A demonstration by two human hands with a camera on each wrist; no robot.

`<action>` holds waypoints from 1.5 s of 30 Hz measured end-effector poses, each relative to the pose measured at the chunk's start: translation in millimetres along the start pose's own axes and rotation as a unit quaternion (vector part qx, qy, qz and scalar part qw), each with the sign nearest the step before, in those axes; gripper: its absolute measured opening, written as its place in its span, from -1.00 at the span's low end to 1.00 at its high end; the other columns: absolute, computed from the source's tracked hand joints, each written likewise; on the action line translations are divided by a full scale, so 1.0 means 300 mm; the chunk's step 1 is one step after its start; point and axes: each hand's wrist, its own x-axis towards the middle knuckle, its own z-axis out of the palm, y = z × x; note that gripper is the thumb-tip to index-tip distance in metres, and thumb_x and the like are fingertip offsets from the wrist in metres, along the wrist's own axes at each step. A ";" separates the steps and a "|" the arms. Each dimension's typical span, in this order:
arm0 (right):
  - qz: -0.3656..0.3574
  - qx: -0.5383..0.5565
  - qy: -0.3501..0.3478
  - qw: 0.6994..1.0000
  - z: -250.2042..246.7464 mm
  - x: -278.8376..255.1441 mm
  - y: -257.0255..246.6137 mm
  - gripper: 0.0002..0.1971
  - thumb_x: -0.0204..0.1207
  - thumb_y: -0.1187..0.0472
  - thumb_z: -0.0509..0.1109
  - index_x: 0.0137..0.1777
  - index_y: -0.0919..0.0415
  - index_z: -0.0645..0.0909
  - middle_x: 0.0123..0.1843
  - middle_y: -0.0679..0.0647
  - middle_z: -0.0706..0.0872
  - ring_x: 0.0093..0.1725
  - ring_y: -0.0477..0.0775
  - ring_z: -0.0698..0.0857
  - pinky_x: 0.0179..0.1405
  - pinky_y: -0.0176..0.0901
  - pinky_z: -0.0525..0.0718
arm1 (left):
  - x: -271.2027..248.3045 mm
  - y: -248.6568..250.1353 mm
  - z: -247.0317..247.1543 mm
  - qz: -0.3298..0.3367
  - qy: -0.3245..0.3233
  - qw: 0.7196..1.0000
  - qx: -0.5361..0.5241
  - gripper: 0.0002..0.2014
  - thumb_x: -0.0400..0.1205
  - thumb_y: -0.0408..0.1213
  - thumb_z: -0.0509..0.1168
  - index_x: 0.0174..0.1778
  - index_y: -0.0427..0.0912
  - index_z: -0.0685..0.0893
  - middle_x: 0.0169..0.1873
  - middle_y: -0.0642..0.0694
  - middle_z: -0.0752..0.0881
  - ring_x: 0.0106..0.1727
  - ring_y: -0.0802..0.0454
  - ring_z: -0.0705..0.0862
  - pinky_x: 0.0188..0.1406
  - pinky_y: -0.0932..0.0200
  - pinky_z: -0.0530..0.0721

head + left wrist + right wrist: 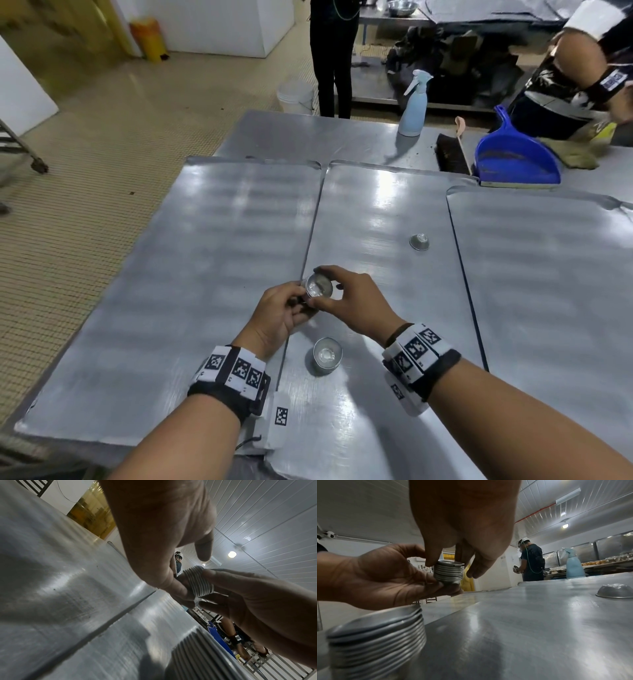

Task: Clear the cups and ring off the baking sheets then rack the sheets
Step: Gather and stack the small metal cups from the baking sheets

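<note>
Three flat metal baking sheets lie side by side: left (171, 274), middle (376, 205), right (548, 274). Above the seam between the left and middle sheets, both hands hold one small stack of nested metal cups (318, 286) (199, 584) (449, 572). My left hand (281, 308) (163, 547) (376, 577) cradles it from below with curled fingers. My right hand (349, 298) (462, 527) pinches its rim from above. A second stack of cups (327, 354) (376, 642) stands on the middle sheet near me. A single upturned cup (420, 242) (615, 591) sits farther right on that sheet.
Behind the sheets stand a pale blue spray bottle (414, 106), a brush (452, 154) and a blue dustpan (517, 157). Another person's arm (582, 68) works at the table's far right corner. A person (334, 51) stands beyond it beside a white bucket (296, 96).
</note>
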 end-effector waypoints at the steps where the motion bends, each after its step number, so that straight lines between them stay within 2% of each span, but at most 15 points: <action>1: -0.002 0.004 -0.004 1.000 0.002 0.000 0.006 -0.43 0.37 -0.15 0.62 0.38 -0.12 0.61 0.14 -0.19 0.80 0.09 -0.17 0.73 0.18 -0.10 0.69 | 0.002 -0.003 -0.001 0.002 0.001 1.000 0.005 -0.77 0.72 -0.45 0.20 0.11 -0.51 0.71 -0.12 -0.38 0.80 -0.16 -0.09 0.84 -0.02 0.03 0.85; 3: -0.006 0.006 -0.013 1.000 0.003 -0.003 0.017 -0.40 0.36 -0.19 0.60 0.41 -0.14 0.59 0.15 -0.19 0.80 0.08 -0.13 0.75 0.18 -0.07 0.70 | 0.009 -0.011 -0.002 0.005 0.004 1.000 0.021 -0.78 0.72 -0.41 0.26 0.12 -0.50 0.73 -0.10 -0.38 0.81 -0.18 -0.08 0.82 0.01 0.03 0.83; 6: -0.005 0.017 -0.020 1.000 -0.008 -0.006 0.047 -0.35 0.40 -0.25 0.53 0.49 -0.14 0.54 0.24 -0.15 0.78 0.14 -0.11 0.75 0.24 -0.11 0.69 | 0.024 -0.018 0.005 0.003 0.004 0.999 0.043 -0.80 0.71 -0.40 0.31 0.12 -0.45 0.76 -0.03 -0.40 0.82 -0.09 -0.13 0.81 0.08 0.02 0.81; 10: 0.033 0.006 0.010 0.999 -0.069 0.011 0.128 -0.48 0.53 -0.22 0.43 0.47 -0.13 0.56 0.31 -0.09 0.75 0.26 -0.17 0.70 0.27 -0.06 0.69 | 0.058 -0.013 0.026 -0.004 0.022 0.999 0.033 -0.84 0.72 -0.44 0.26 0.06 -0.40 0.74 -0.06 -0.40 0.85 -0.06 -0.21 0.88 0.12 0.01 0.80; 12: 0.076 -0.036 0.056 0.995 -0.124 0.049 0.200 -0.55 0.57 -0.13 0.42 0.42 -0.02 0.62 0.31 -0.05 0.76 0.23 -0.08 0.72 0.25 0.00 0.68 | 0.082 -0.010 0.029 -0.008 0.032 0.999 0.023 -0.84 0.72 -0.45 0.26 0.05 -0.42 0.73 -0.05 -0.45 0.83 -0.03 -0.28 0.87 0.10 -0.01 0.80; 15: 0.145 -0.138 0.104 0.974 -0.225 0.124 0.336 -0.58 0.60 -0.04 0.38 0.41 0.10 0.62 0.38 0.10 0.69 0.31 0.15 0.68 0.30 0.04 0.62 | 0.111 -0.006 0.034 -0.016 0.032 0.999 0.024 -0.79 0.72 -0.39 0.30 0.13 -0.47 0.71 0.04 -0.53 0.80 0.10 -0.35 0.84 0.10 0.00 0.84; 17: 0.190 -0.179 0.114 0.959 -0.290 0.171 0.415 -0.55 0.60 0.00 0.34 0.45 0.13 0.58 0.46 0.18 0.59 0.40 0.26 0.59 0.35 0.09 0.58 | 0.125 -0.004 0.043 -0.020 0.029 0.999 0.037 -0.76 0.70 -0.34 0.37 0.17 -0.46 0.71 0.06 -0.48 0.82 0.10 -0.30 0.85 -0.04 0.11 0.86; 19: 0.232 -0.202 0.101 0.946 -0.342 0.211 0.473 -0.48 0.60 0.06 0.33 0.55 0.15 0.48 0.56 0.24 0.46 0.47 0.34 0.50 0.41 0.15 0.54 | 0.139 -0.003 0.051 -0.022 0.029 0.998 0.046 -0.77 0.67 -0.36 0.41 0.17 -0.44 0.72 0.06 -0.45 0.82 0.09 -0.26 0.86 -0.11 0.20 0.82; 21: 0.258 -0.224 0.071 0.937 -0.376 0.244 0.512 -0.42 0.61 0.06 0.32 0.63 0.10 0.36 0.61 0.27 0.36 0.50 0.41 0.45 0.43 0.19 0.52 | 0.155 -0.005 0.055 -0.024 0.028 0.998 0.047 -0.81 0.66 -0.40 0.40 0.14 -0.41 0.72 0.07 -0.46 0.82 0.10 -0.26 0.86 -0.09 0.21 0.81; 23: 0.273 -0.251 0.037 0.928 -0.388 0.267 0.531 -0.39 0.63 0.05 0.31 0.66 0.05 0.28 0.60 0.27 0.36 0.49 0.44 0.43 0.39 0.21 0.53 | 0.170 -0.007 0.056 -0.028 0.029 0.998 0.048 -0.84 0.66 -0.42 0.39 0.11 -0.41 0.72 0.08 -0.48 0.81 0.10 -0.26 0.86 -0.07 0.21 0.82; 29: 0.256 -0.292 0.041 0.920 -0.358 0.281 0.534 -0.64 0.67 0.11 0.25 0.43 0.18 0.53 0.40 0.35 0.50 0.31 0.46 0.53 0.18 0.15 0.59 | 0.202 -0.014 0.058 -0.034 0.028 0.998 0.041 -0.81 0.66 -0.44 0.39 0.15 -0.43 0.71 0.07 -0.46 0.82 0.08 -0.27 0.86 -0.06 0.18 0.82; 34: 0.236 -0.232 0.081 0.940 -0.297 0.247 0.503 -0.62 0.66 0.09 0.28 0.40 0.24 0.53 0.36 0.34 0.56 0.23 0.43 0.61 0.17 0.12 0.58 | 0.209 -0.019 0.061 -0.034 0.021 0.998 0.041 -0.86 0.66 -0.45 0.39 0.09 -0.42 0.73 0.02 -0.41 0.83 0.09 -0.29 0.85 0.05 0.11 0.83; 36: 0.218 -0.202 0.100 0.949 -0.271 0.224 0.470 -0.60 0.65 0.09 0.32 0.43 0.21 0.48 0.33 0.31 0.60 0.21 0.37 0.64 0.15 0.09 0.59 | 0.205 -0.019 0.061 -0.033 0.019 0.998 0.046 -0.86 0.66 -0.45 0.39 0.10 -0.40 0.73 0.02 -0.40 0.83 0.11 -0.31 0.85 0.11 0.07 0.83; 39: 0.191 -0.138 0.124 0.964 -0.229 0.173 0.417 -0.49 0.60 0.07 0.40 0.53 0.10 0.42 0.41 0.20 0.56 0.25 0.25 0.65 0.24 0.04 0.60 | 0.188 -0.017 0.057 -0.031 0.016 0.998 0.055 -0.83 0.66 -0.42 0.40 0.13 -0.40 0.73 0.05 -0.39 0.84 0.15 -0.31 0.83 0.22 0.02 0.79; 45: 0.160 -0.123 0.111 0.973 -0.164 0.057 0.361 -0.66 0.55 0.09 0.44 0.31 0.07 0.61 0.29 0.05 0.59 0.13 0.10 0.68 0.10 -0.17 0.57 | 0.128 -0.020 0.036 -0.024 0.013 0.998 0.056 -0.79 0.67 -0.39 0.40 0.18 -0.40 0.72 0.07 -0.39 0.84 0.17 -0.28 0.84 0.12 0.09 0.82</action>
